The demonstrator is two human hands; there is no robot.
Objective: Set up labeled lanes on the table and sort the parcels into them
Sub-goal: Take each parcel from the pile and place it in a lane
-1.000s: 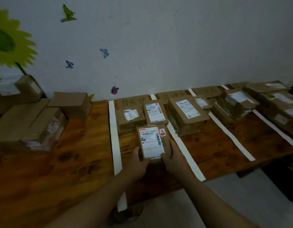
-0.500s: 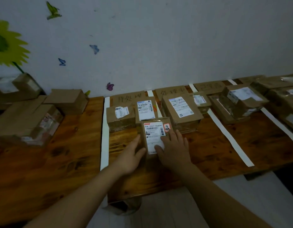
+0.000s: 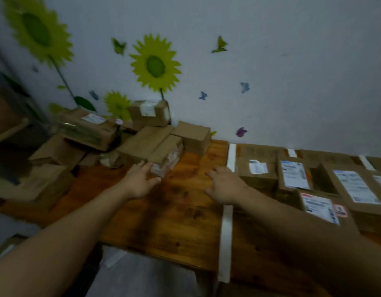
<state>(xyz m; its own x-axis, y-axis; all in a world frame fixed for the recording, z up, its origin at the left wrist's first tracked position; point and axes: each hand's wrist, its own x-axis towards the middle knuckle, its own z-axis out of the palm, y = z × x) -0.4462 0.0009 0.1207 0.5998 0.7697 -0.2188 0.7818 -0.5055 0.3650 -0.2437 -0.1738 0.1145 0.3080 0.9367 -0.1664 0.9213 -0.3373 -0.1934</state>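
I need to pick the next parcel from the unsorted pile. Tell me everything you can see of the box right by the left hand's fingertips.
The nearest box is a brown cardboard carton, long and low, lying flat on the wooden table at the pile's front right corner. Its near end carries a pale, blurred label or tape. A wider flat box lies against its left side, and another carton sits just behind. The open left hand reaches its near end; contact is unclear.

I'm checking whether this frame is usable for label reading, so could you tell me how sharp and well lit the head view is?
Head view: dim and evenly lit, no glare; motion blur smears the whole frame, so the left hand, right hand and the print on the parcel with the red sticker are soft and unreadable; wide-angle distortion bends the white tape strip and table edge.
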